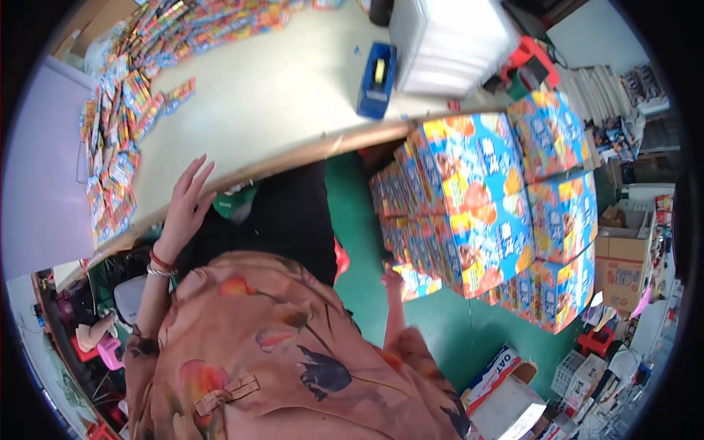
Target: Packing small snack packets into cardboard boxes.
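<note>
My left hand point(188, 207) is open, fingers apart, at the near edge of the pale worktable point(257, 88). It holds nothing. Low beside the stacked cartons, my right hand point(393, 281) is closed at the left edge of a blue-and-yellow printed box point(420, 283); the fingers are small and partly hidden there. Just right of that box rises a tall stack of blue-and-yellow printed cartons point(480, 198) with fruit pictures. Many small colourful packets point(121, 158) lie heaped along the table's left and far sides.
A blue tape dispenser point(377, 81) and a white stack point(447, 48) stand on the table's right part. On the green floor point(359, 301) an opened cardboard box point(506, 396) lies at lower right. Brown cartons point(620, 271) stand farther right. A pink stool point(110, 352) is at lower left.
</note>
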`<state>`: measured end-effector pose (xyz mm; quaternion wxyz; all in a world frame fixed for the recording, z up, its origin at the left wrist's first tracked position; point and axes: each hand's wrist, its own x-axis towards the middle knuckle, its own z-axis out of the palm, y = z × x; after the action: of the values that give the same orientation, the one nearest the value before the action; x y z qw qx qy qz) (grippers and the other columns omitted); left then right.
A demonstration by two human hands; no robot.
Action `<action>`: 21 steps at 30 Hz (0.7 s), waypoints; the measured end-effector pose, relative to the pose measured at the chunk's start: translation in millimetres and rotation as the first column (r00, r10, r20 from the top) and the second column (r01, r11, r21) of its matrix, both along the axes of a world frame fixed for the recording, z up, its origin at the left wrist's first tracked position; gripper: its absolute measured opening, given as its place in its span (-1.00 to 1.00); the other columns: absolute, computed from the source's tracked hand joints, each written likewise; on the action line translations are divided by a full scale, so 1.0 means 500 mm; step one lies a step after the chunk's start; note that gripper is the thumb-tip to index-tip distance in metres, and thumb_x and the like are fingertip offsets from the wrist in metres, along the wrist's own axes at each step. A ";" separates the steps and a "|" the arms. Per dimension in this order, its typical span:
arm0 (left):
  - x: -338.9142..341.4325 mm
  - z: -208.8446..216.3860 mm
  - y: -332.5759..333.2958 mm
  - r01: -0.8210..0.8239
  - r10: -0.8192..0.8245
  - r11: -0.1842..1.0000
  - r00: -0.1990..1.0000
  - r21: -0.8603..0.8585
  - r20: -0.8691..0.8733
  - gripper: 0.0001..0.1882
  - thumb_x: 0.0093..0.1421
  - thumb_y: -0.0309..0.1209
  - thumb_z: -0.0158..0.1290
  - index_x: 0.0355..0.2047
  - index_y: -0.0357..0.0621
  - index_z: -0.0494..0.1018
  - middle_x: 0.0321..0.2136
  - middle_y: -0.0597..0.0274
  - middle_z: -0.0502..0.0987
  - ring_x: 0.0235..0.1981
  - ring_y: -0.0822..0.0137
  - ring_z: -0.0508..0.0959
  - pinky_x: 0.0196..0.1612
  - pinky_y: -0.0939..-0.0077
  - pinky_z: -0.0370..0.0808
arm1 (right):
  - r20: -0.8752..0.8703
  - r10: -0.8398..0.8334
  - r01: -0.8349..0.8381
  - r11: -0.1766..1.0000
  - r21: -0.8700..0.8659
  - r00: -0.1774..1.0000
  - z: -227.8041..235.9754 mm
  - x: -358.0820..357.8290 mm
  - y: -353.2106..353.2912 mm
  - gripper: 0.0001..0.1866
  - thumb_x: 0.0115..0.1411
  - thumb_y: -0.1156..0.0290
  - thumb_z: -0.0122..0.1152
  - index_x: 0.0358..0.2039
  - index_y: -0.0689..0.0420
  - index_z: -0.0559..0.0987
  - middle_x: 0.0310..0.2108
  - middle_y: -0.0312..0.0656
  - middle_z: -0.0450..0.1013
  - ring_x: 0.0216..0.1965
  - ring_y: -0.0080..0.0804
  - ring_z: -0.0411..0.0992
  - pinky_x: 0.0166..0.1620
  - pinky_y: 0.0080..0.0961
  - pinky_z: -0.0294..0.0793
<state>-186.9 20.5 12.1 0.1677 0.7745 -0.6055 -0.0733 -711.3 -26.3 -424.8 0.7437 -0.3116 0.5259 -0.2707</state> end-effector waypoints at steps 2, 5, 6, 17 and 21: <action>0.049 -0.021 0.006 -0.026 0.025 1.000 0.999 0.009 0.042 -0.38 0.19 -0.49 0.04 0.26 -0.03 0.16 0.28 0.11 0.12 0.30 0.06 0.12 0.30 0.16 0.10 | -0.351 -0.026 -0.101 0.936 -0.337 0.936 0.096 0.087 0.013 -0.74 0.10 0.64 0.07 -0.17 0.20 0.55 -0.49 -0.16 0.50 -0.51 -0.44 0.46 -0.41 -0.53 0.46; 0.123 -0.048 0.044 -0.129 0.126 0.991 0.988 0.021 0.086 -0.40 0.25 -0.39 -0.04 0.29 -0.03 0.10 0.31 0.08 0.06 0.33 0.03 0.05 0.33 0.11 -0.01 | -0.577 0.027 -0.466 0.621 -0.630 0.816 0.486 0.301 -0.072 -0.78 0.15 0.65 0.04 -0.20 0.23 0.56 -0.38 -0.04 0.52 -0.41 -0.30 0.52 -0.30 -0.46 0.50; 0.135 -0.055 0.040 -0.158 0.156 0.986 0.987 0.054 0.046 -0.42 0.29 -0.32 -0.11 0.31 -0.04 0.06 0.32 0.04 0.03 0.34 -0.01 0.02 0.34 0.11 -0.05 | -0.568 0.014 -0.487 0.534 -0.691 0.823 0.567 0.350 -0.094 -0.77 0.16 0.66 0.03 -0.18 0.23 0.56 -0.36 -0.02 0.52 -0.38 -0.27 0.53 -0.27 -0.44 0.51; 0.150 -0.116 0.014 -0.218 0.219 0.975 0.976 0.052 -0.007 -0.44 0.25 -0.22 -0.05 0.25 -0.02 0.21 0.31 0.03 0.06 0.35 -0.04 -0.01 0.34 0.05 -0.10 | -0.111 -0.393 -0.158 -0.088 -0.984 0.913 1.075 0.826 -0.639 -0.85 0.19 0.53 0.15 -0.23 0.21 0.58 -0.33 -0.06 0.51 -0.34 -0.28 0.49 -0.27 -0.45 0.46; 0.144 -0.095 0.007 -0.243 0.243 0.970 0.968 0.007 -0.055 -0.46 0.18 -0.30 0.01 0.19 -0.05 0.28 0.27 0.03 0.13 0.32 -0.03 0.05 0.32 0.07 -0.05 | -0.332 -0.569 -0.582 -0.338 -0.740 0.753 1.249 0.887 -0.974 -0.79 0.13 0.41 0.18 -0.21 0.15 0.60 -0.24 -0.01 0.49 -0.09 -0.13 0.42 -0.06 -0.26 0.43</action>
<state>-114.8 24.1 -35.2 0.1920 0.8405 -0.5013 -0.0738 -268.0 -513.3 199.9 -0.0991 -0.8492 0.2774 -0.4383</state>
